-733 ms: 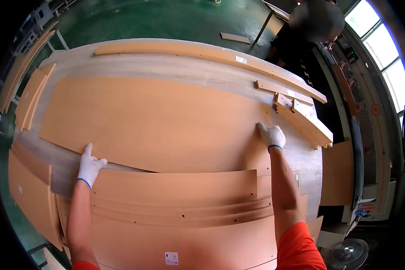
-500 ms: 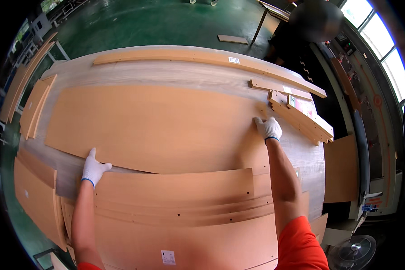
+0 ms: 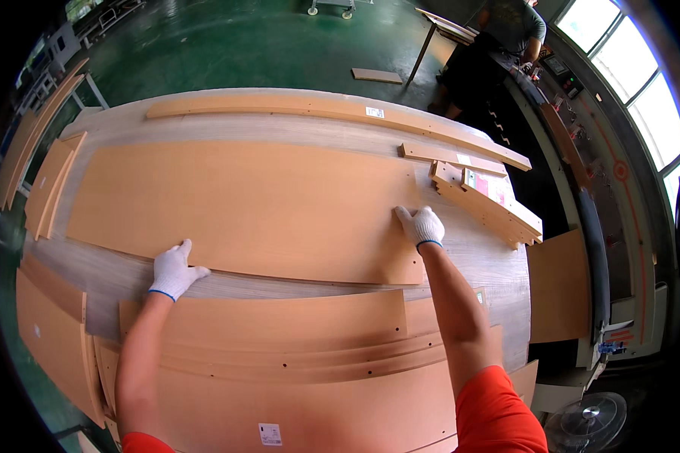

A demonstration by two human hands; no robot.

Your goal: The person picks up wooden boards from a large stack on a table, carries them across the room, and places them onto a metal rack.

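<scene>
A large flat wooden board with a light brown face lies across the middle of the table. My left hand, in a white knit glove, is at its near edge, left of centre, with thumb and fingers spread. At the board's right end my right hand, gloved alike, has its thumb over the face and the other fingers bent round the edge. Close to me is a stack of brown panels with small drilled holes; the front panel carries a white label.
Notched wooden pieces and a short strip lie at the right. A long rail spans the far side. More panels stand left. Beyond the table, a person stands by a machine; a fan is lower right.
The large board has shifted away from me, baring a strip of table before the near stack. My left hand has slid rightward along its edge. The view has turned slightly.
</scene>
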